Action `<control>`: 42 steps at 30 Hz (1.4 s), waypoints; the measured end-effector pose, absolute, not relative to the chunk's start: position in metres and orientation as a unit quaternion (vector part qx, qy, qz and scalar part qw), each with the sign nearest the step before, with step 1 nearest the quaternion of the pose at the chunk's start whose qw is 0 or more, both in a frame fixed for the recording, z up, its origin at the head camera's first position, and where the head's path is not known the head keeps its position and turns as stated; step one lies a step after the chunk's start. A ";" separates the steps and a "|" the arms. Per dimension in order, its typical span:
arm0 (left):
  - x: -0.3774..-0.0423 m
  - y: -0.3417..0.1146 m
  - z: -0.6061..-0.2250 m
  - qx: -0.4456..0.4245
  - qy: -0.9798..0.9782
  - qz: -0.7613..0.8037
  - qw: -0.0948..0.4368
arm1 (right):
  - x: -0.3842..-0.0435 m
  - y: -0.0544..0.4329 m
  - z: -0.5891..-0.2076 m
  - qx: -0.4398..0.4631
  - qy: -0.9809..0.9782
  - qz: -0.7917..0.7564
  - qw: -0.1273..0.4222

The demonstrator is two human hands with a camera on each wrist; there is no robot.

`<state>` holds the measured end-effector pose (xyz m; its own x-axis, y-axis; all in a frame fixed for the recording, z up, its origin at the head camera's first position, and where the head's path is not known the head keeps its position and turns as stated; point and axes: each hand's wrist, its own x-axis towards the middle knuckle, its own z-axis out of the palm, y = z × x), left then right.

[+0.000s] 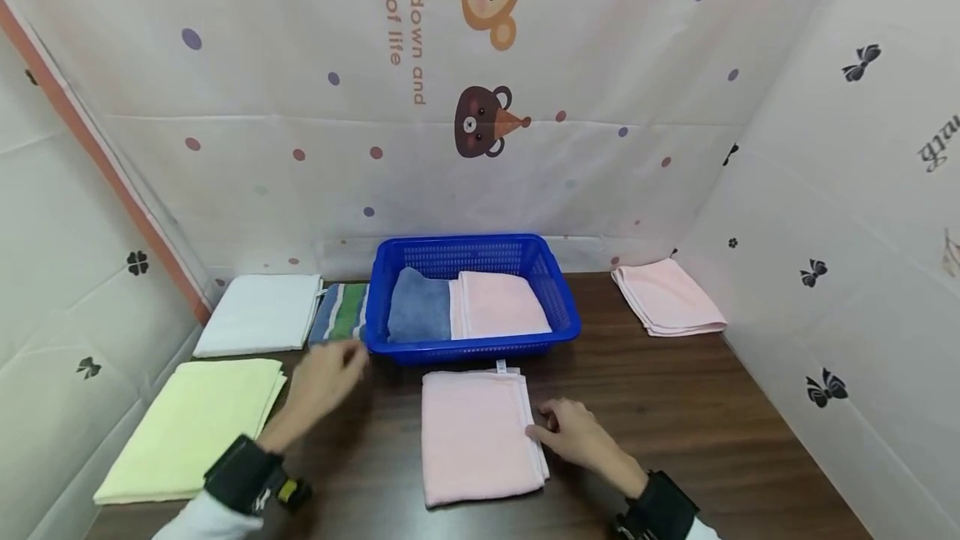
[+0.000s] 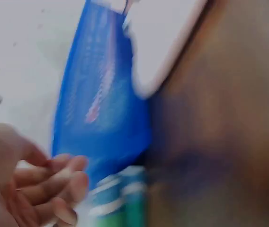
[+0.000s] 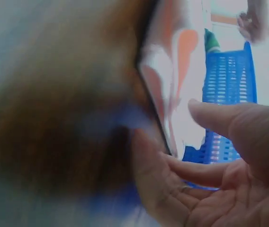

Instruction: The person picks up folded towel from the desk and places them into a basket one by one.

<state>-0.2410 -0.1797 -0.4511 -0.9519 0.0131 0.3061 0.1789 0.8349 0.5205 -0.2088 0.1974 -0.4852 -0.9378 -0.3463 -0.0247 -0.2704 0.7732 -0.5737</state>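
Observation:
A folded pink towel (image 1: 480, 438) with a white edge and a small tag lies flat in front of the blue basket (image 1: 472, 350). At its right edge is my right hand (image 1: 576, 433), thumb tip right at the fold; in the right wrist view the thumb and fingers (image 3: 205, 175) stand apart beside the towel. My left hand (image 1: 324, 380), blurred, hovers off the basket's front left corner, fingers loosely bent with nothing held. Close beyond it lies a striped blue and green towel (image 1: 347, 312). Inside the basket are a blue towel (image 1: 418, 307) and another pink towel (image 1: 501, 303).
On the left side of the wooden table (image 1: 637, 390) lie a folded white towel (image 1: 258, 313) and a folded yellow towel (image 1: 191, 423). A further pink towel (image 1: 669, 297) sits at the back right by the wall. Patterned sheets (image 1: 600, 65) enclose the table.

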 end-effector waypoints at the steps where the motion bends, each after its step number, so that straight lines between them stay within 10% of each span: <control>1: -0.231 -0.177 -0.457 -0.051 -0.955 -0.275 0.102 | -0.210 0.197 -0.487 -0.166 0.938 -0.299 0.065; 8: -0.202 -0.140 -0.494 -0.119 -0.914 -0.371 -0.110 | -0.218 0.176 -0.488 -0.134 0.943 -0.297 0.060; 24: -0.208 -0.118 -0.493 0.104 -0.749 -0.611 -0.234 | -0.243 0.176 -0.489 -0.103 0.859 -0.453 0.214; 30: -0.197 -0.128 -0.471 0.012 -0.709 -0.633 -0.311 | -0.226 0.180 -0.465 -0.152 0.848 -0.460 0.217; 42: -0.235 -0.163 -0.378 -0.127 -0.751 -0.599 -0.246 | -0.255 0.165 -0.376 -0.210 0.834 -0.492 0.134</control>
<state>-0.2346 -0.1631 -0.3776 -0.8466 0.4853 -0.2186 -0.1048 0.2508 0.9624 -0.2554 0.1650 -0.3759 -0.8760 -0.4820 -0.0177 -0.2181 0.4286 -0.8768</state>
